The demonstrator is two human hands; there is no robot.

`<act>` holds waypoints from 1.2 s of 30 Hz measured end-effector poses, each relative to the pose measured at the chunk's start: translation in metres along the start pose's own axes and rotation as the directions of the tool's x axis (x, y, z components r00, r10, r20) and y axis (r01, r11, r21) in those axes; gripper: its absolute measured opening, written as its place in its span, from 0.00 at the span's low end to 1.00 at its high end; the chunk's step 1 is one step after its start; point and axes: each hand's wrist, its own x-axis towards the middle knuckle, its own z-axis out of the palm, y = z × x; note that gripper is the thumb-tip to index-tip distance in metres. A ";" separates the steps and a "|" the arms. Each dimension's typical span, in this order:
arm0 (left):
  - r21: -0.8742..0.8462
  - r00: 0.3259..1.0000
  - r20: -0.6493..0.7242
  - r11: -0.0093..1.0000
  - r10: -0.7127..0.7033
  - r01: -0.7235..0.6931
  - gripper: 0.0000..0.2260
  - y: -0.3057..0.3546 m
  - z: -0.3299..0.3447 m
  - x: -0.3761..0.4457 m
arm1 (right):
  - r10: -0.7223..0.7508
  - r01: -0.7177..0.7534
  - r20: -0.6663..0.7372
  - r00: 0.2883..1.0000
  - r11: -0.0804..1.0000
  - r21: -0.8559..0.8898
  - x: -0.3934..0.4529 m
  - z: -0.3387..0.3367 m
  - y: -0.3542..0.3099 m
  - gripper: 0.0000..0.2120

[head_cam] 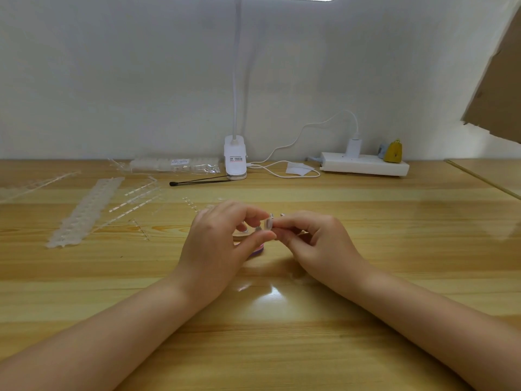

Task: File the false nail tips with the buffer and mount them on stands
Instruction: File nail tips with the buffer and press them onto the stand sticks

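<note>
Both hands meet over the middle of the wooden table (366,277). My left hand (217,244) and my right hand (313,238) pinch a small clear false nail tip (267,222) between their fingertips. Whether the tip sits on a clear stand is too small to tell. Under my left hand lies the buffer (258,251), with only its pink and purple end showing. Clear stands (135,200) lie scattered to the left, beside a long white strip of nail tips (84,213).
A clip lamp (235,160) stands at the back centre, its white cable running to a power strip (363,165) at the back right. A bag of nail tips (174,165) and a thin black stick (197,182) lie near the lamp. Cardboard (501,80) hangs at the upper right.
</note>
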 end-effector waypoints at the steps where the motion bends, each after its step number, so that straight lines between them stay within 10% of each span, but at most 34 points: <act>1: -0.004 1.000 0.001 1.000 0.001 -0.001 0.12 0.000 0.000 0.000 | -0.005 0.005 0.003 1.000 1.000 0.000 0.000 0.000 0.000 0.09; 19: -0.015 0.993 0.005 0.993 -0.118 0.118 0.21 -0.004 -0.008 0.007 | -0.088 0.078 -0.115 0.990 0.993 -0.087 0.004 -0.003 0.003 0.05; 26: 0.676 0.825 0.052 0.628 -0.563 0.385 0.22 -0.048 -0.029 0.025 | 0.220 -0.235 -0.217 0.951 0.971 -0.044 0.009 -0.018 0.023 0.03; 36: 0.778 0.869 0.102 0.584 -0.484 0.234 0.16 -0.057 -0.027 0.023 | 0.356 -0.380 -0.137 0.924 0.891 -0.250 0.015 -0.020 0.030 0.03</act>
